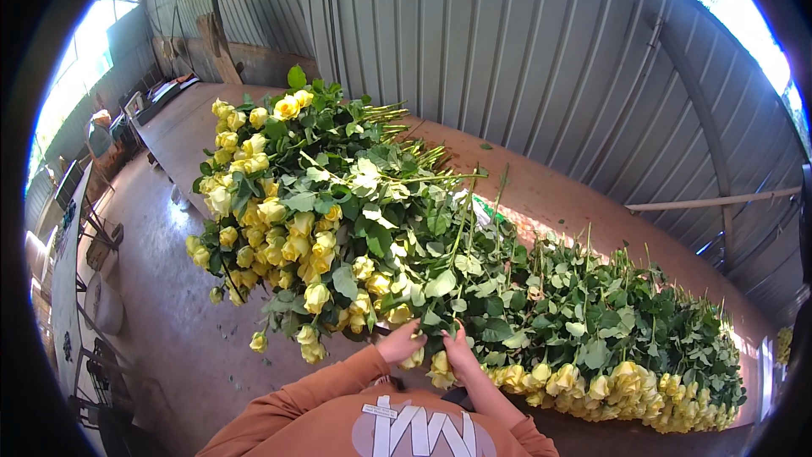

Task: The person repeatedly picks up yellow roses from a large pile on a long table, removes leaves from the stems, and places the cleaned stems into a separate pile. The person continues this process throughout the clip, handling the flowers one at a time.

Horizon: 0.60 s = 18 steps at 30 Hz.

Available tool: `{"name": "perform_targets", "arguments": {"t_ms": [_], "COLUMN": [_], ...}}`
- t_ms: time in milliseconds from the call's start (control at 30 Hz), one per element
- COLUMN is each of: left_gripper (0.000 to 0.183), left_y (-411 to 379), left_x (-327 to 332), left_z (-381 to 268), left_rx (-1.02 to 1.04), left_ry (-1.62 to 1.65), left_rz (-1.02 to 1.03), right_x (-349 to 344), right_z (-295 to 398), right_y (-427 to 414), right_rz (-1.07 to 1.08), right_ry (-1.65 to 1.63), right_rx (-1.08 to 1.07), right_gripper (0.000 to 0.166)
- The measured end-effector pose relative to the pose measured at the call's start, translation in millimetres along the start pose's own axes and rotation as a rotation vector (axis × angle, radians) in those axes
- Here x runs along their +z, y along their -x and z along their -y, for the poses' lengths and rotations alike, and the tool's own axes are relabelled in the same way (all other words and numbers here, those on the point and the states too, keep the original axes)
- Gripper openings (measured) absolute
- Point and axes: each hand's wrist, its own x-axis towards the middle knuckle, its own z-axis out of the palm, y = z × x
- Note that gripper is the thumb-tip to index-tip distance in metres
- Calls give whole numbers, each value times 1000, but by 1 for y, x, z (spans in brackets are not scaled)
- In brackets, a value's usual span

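A large heap of yellow roses with leafy green stems lies on a long table, its blooms hanging over the near left edge. To the right, more yellow roses lie in a long row, blooms towards me and stems towards the wall. My left hand is at the near edge between the two, its fingers at a rose bloom. Close beside it, my right hand is at the stem just above another yellow rose. Leaves partly cover the fingertips of both hands, so their exact grip is hard to see.
The brown tabletop runs along a corrugated metal wall. A green and white wrapper lies partly under the stems. At the far left stand another table and a pale tub. Leaf scraps dot the floor.
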Motion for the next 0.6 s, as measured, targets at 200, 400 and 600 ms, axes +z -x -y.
{"name": "perform_targets", "arguments": {"t_ms": [200,400,600], "left_gripper": [38,26,39], "left_y": [9,-3,-26], "left_x": [28,21,16], "left_z": [-39,-79,14], "left_rx": [-62,105,31], "left_ry": [-359,-198,-1130], "left_rz": [146,-1,-356], "right_x": [-9,-44,-83], "right_z": [5,54,98], "right_y": [13,43,112], "right_rz": [35,174,141], "right_ry": [-178,-534,-371], "right_rx": [220,256,-5], "right_gripper": [42,25,20]}}
